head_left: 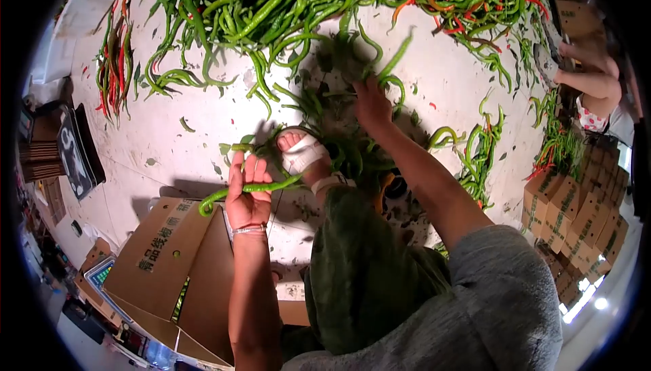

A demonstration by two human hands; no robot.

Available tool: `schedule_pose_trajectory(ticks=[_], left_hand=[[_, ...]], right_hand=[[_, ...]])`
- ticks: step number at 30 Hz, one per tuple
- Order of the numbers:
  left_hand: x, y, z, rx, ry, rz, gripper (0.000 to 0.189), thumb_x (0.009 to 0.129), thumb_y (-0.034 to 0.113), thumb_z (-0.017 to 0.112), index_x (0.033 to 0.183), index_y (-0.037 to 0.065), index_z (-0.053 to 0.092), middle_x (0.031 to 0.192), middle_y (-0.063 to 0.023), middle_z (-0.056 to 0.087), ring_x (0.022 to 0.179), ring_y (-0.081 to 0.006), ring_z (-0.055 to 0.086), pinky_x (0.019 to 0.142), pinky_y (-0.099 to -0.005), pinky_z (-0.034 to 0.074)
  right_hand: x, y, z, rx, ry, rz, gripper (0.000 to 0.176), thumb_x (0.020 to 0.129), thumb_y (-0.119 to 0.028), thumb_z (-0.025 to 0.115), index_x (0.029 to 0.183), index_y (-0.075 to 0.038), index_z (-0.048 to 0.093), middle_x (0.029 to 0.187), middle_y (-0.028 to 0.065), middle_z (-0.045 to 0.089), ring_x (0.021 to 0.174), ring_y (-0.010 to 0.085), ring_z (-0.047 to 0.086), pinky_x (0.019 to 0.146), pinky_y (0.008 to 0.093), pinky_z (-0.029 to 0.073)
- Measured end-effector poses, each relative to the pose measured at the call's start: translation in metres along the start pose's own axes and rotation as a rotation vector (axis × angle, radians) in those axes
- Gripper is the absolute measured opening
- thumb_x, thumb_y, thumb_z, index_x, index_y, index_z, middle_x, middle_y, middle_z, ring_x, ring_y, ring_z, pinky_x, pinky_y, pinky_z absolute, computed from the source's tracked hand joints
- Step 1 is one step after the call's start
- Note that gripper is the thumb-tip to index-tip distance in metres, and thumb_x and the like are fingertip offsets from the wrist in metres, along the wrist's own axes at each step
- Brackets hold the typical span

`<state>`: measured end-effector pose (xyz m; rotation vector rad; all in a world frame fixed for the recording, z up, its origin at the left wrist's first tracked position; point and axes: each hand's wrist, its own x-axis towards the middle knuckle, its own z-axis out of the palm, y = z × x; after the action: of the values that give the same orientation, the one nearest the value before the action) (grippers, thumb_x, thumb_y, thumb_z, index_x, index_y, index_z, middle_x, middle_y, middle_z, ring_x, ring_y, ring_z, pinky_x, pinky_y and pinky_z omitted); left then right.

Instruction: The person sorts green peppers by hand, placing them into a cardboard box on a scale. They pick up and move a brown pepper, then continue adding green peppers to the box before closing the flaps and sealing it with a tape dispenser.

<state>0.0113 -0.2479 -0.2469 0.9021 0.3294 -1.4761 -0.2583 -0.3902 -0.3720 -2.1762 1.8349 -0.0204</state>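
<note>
My left hand (245, 193) is palm up above an open cardboard box (159, 252), with a long green pepper (249, 189) lying across its fingers. My right hand (371, 102) reaches forward into loose green peppers (390, 73) on the pale floor (203, 120) and grips a few of them. A large heap of green peppers (271, 5) lies further ahead. My foot in a white sandal (303, 155) rests between the two hands.
A small bunch of red and green peppers (115, 66) lies at the left. Another person (591, 83) sits at the right beside more peppers (559, 144). Stacked cardboard boxes (576, 218) stand at the right, a scale (76, 151) at the left.
</note>
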Motion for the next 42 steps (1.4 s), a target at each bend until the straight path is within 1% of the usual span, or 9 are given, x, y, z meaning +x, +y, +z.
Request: schedule_pose_trajectory(ticks=[11,15,18,21,23,28,31,35,42], left_hand=[[0.000,-0.016,0.053,0.611,-0.248,0.009,0.040,0.083,0.007,0.054,0.123,0.002,0.049,0.118,-0.0143,0.055,0.105,-0.0214,0.055,0.078,-0.0262,0.046],[0.001,-0.027,0.055,0.906,-0.476,-0.027,0.080,0.077,0.008,0.059,0.143,0.007,0.015,0.142,-0.0090,0.029,0.125,-0.0208,0.034,0.104,-0.0324,0.026],[0.004,-0.033,0.029,0.802,-0.434,-0.019,0.065,0.082,0.020,0.063,0.136,0.003,0.030,0.132,-0.0074,0.040,0.119,-0.0178,0.040,0.101,-0.0312,0.030],[-0.010,-0.013,0.057,0.962,-0.198,0.174,0.017,0.089,0.018,0.054,0.094,0.001,0.055,0.087,-0.0093,0.063,0.099,-0.0219,0.057,0.091,-0.0366,0.040],[-0.014,-0.005,0.050,0.680,-0.156,0.200,0.018,0.090,0.023,0.052,0.089,0.005,0.052,0.066,-0.0044,0.053,0.075,-0.0186,0.057,0.084,-0.0408,0.042],[-0.021,0.026,0.017,-0.093,-0.333,0.124,0.026,0.094,0.028,0.043,0.106,0.007,0.053,0.063,0.0025,0.037,0.056,-0.0092,0.039,0.071,-0.0329,0.042],[-0.023,0.028,0.011,-0.169,-0.350,0.147,0.028,0.094,0.025,0.044,0.116,0.009,0.052,0.075,0.0016,0.042,0.061,-0.0080,0.041,0.071,-0.0294,0.038],[-0.025,0.024,0.014,-0.176,-0.330,0.147,0.025,0.093,0.021,0.046,0.115,0.010,0.053,0.082,0.0014,0.047,0.061,-0.0070,0.042,0.072,-0.0283,0.039],[-0.021,0.010,0.021,-0.133,-0.283,0.100,0.028,0.093,0.021,0.046,0.119,0.012,0.052,0.091,-0.0002,0.053,0.067,-0.0084,0.045,0.075,-0.0299,0.040]], right_hand=[[-0.028,-0.051,-0.170,0.144,0.185,-0.239,0.043,0.076,-0.015,0.058,0.118,-0.014,0.051,0.100,0.0065,0.058,0.088,0.0278,0.058,0.067,0.0403,0.051],[-0.049,-0.121,-0.183,0.822,-0.013,-0.506,0.045,0.081,-0.013,0.060,0.123,-0.009,0.045,0.097,0.0122,0.060,0.085,0.0304,0.061,0.071,0.0360,0.051],[-0.043,-0.140,-0.189,1.044,-0.293,-0.437,0.045,0.082,-0.011,0.060,0.122,-0.004,0.042,0.088,0.0132,0.060,0.079,0.0256,0.063,0.069,0.0314,0.050],[-0.036,-0.125,-0.154,1.349,-0.413,-0.126,0.038,0.084,-0.010,0.058,0.119,-0.004,0.045,0.084,0.0104,0.062,0.078,0.0178,0.063,0.069,0.0298,0.049],[-0.020,-0.086,-0.094,0.866,0.003,-0.237,0.026,0.079,-0.016,0.061,0.102,-0.002,0.057,0.079,0.0130,0.064,0.068,0.0270,0.063,0.063,0.0366,0.049],[0.028,0.033,-0.023,0.516,0.190,0.511,0.030,0.075,-0.026,0.065,0.094,-0.004,0.058,0.080,0.0163,0.063,0.078,0.0323,0.060,0.069,0.0392,0.047],[0.036,0.043,-0.016,0.318,-0.180,0.328,0.033,0.073,-0.030,0.065,0.095,-0.006,0.059,0.083,0.0156,0.064,0.081,0.0339,0.060,0.071,0.0410,0.047],[0.042,0.037,-0.029,0.379,0.016,0.475,0.030,0.079,-0.034,0.055,0.097,-0.011,0.060,0.091,0.0153,0.064,0.087,0.0345,0.060,0.076,0.0439,0.047],[0.043,-0.010,0.009,0.078,-0.258,0.253,0.040,0.076,-0.036,0.059,0.106,-0.009,0.056,0.103,0.0153,0.061,0.097,0.0332,0.057,0.080,0.0441,0.046]])
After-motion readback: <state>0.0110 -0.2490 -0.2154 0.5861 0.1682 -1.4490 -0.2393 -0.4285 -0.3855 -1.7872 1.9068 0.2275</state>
